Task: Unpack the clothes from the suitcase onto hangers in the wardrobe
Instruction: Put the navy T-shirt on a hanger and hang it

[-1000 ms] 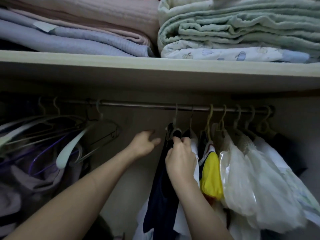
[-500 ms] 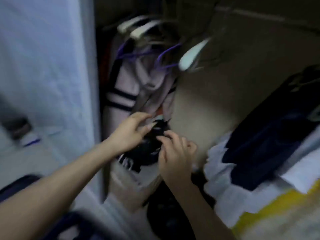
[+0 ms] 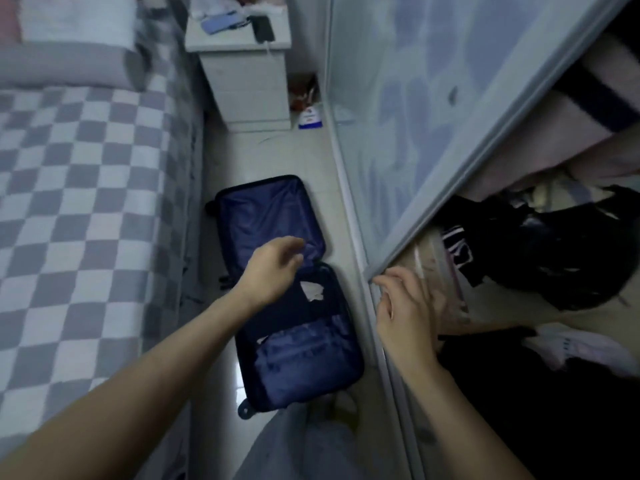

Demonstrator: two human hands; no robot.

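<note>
Between garments, both hands loose and empty: left hand (image 3: 273, 263) above open suitcase (image 3: 287, 292) at six o'clock, right hand (image 3: 403, 306) by wardrobe (image 3: 429, 174) door; next, lifting another garment.

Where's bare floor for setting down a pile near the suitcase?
Bare tile between the suitcase and nightstand, and a thin strip between suitcase and bed. Crowded: wardrobe floor, piled with dark clothes.
</note>
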